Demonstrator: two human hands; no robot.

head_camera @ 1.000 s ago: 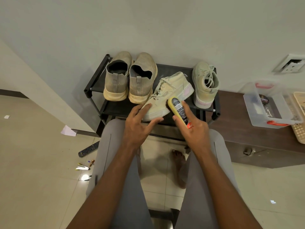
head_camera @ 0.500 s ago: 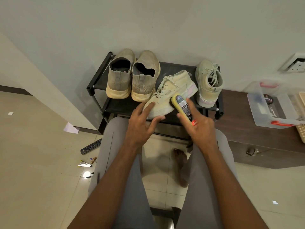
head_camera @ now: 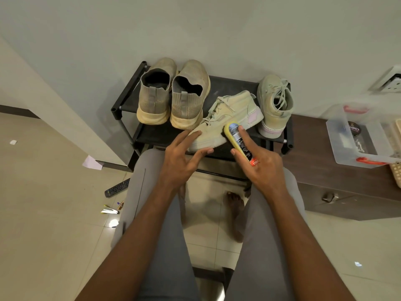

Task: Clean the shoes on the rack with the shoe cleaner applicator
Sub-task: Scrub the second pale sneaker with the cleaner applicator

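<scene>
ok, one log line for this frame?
right hand grips yellow shoe cleaner applicator | on tilted pale green lace-up sneaker | left hand steadies toe | black rack

The clear plastic box (head_camera: 366, 135) on the right ran off the frame edge, and the stuff inside was too blurry to make out. Same deal with the wall socket (head_camera: 390, 81), half cut off. The right hand (head_camera: 263, 164) covered the lower end of the applicator (head_camera: 237, 139), so its label wasn't readable. The left hand (head_camera: 180, 158) hid the toe of the tilted sneaker (head_camera: 230, 114). Little bits on the floor by the remote (head_camera: 117, 187) were too small to tell.
</scene>
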